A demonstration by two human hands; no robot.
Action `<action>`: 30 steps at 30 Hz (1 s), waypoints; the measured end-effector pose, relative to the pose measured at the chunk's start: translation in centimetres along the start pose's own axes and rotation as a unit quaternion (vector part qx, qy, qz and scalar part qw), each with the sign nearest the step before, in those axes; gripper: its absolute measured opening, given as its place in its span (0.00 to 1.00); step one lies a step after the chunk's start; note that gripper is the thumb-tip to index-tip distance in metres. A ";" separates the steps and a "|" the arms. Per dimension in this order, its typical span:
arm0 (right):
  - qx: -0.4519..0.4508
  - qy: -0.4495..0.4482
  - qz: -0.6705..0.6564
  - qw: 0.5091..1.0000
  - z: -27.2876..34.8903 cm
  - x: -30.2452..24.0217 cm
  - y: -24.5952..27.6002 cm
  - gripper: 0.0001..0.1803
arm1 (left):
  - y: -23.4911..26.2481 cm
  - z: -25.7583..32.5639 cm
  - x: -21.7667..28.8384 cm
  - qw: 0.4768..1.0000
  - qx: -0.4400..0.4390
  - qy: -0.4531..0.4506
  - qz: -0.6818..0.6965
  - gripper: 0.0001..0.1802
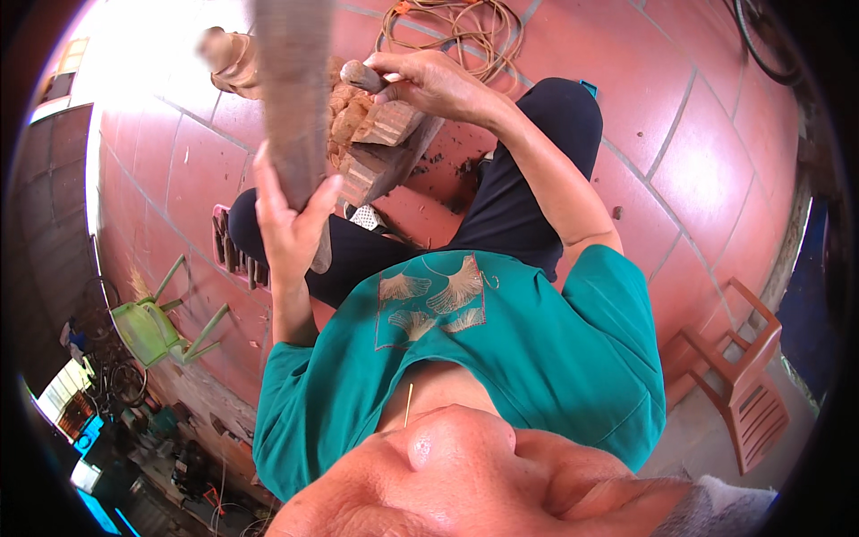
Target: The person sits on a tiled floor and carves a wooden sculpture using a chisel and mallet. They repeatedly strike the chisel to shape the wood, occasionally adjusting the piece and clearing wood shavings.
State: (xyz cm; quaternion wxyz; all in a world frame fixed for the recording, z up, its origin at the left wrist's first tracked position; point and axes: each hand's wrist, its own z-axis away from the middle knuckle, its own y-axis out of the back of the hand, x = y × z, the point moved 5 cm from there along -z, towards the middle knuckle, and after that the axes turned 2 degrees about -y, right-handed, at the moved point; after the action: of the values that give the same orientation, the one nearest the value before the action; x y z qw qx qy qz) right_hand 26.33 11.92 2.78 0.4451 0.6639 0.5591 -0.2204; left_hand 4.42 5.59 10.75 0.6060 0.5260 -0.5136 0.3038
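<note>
My left hand point(291, 215) is closed round the lower part of a long, flat wooden mallet point(295, 98), which stands raised and is blurred toward its top. My right hand point(434, 85) grips a chisel by its round wooden handle point(362, 77); its blade is hidden from view. Under the chisel lies a carved block of brown wood point(385, 166), with rough, cut surfaces, between my knees. The mallet covers part of this carving. Farther off, a rounded piece of the carved wood point(234, 63) shows left of the mallet.
Dark wood chips point(429, 166) lie on the red tiled floor. Beyond the block is a coil of orange-brown cable point(456, 31). Several wooden-handled tools point(234, 246) sit by my left knee. A green chair point(148, 331) stands at left, a brown plastic chair point(747, 394) at right.
</note>
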 end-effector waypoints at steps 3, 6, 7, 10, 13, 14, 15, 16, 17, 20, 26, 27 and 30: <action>-0.031 -0.026 0.000 0.999 -0.1 0.6 0.0 0.17 | -0.5 -0.2 -0.9 0.996 -0.052 0.054 -0.047 0.39; -0.004 -0.028 0.007 1.000 -0.1 -0.2 1.4 0.18 | -0.2 -0.2 -0.9 0.997 -0.050 0.042 -0.043 0.38; -0.010 -0.036 0.072 0.997 -0.1 -0.6 2.0 0.19 | 0.0 -0.1 -1.1 0.997 -0.045 0.044 -0.032 0.38; 0.034 -0.021 0.021 0.999 -0.4 0.7 2.6 0.19 | 0.5 0.0 -1.8 0.999 -0.031 0.038 -0.008 0.38; 0.016 -0.037 -0.049 0.998 -0.1 1.0 2.1 0.19 | 0.7 0.0 -1.9 1.000 -0.019 0.020 0.000 0.38; 0.012 -0.032 -0.084 0.996 -0.1 0.9 1.9 0.19 | 0.6 0.0 -1.8 1.000 -0.020 0.021 0.008 0.38; -0.009 -0.054 -0.088 0.995 0.0 0.7 1.7 0.17 | 0.5 0.0 -1.6 0.999 -0.022 0.023 0.014 0.38; -0.030 -0.075 -0.091 0.993 0.0 0.2 1.6 0.15 | 0.5 0.1 -1.5 0.999 -0.024 0.025 0.014 0.38; -0.050 -0.096 -0.094 0.990 0.0 0.0 1.4 0.14 | 0.4 0.1 -1.4 0.999 -0.027 0.027 0.013 0.38; -0.052 -0.111 -0.076 0.990 0.2 0.2 1.5 0.13 | 0.2 0.2 -1.1 0.999 -0.031 0.025 0.020 0.38; -0.038 -0.085 -0.101 0.991 0.2 0.0 2.3 0.13 | 0.4 -0.1 -0.2 0.999 -0.018 0.013 0.032 0.39; -0.039 -0.095 -0.100 0.990 0.2 0.1 2.2 0.13 | 0.4 -0.1 -0.3 0.999 -0.017 0.013 0.031 0.39; -0.041 -0.111 -0.091 0.989 0.5 0.4 1.3 0.13 | 0.3 -0.2 -0.5 0.999 -0.017 0.014 0.035 0.39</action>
State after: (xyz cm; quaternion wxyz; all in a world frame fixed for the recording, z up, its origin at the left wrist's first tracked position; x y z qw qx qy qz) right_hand 27.81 11.73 2.67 0.5092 0.5629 0.5728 -0.3095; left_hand 4.09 5.94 10.40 0.6110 0.4926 -0.5284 0.3237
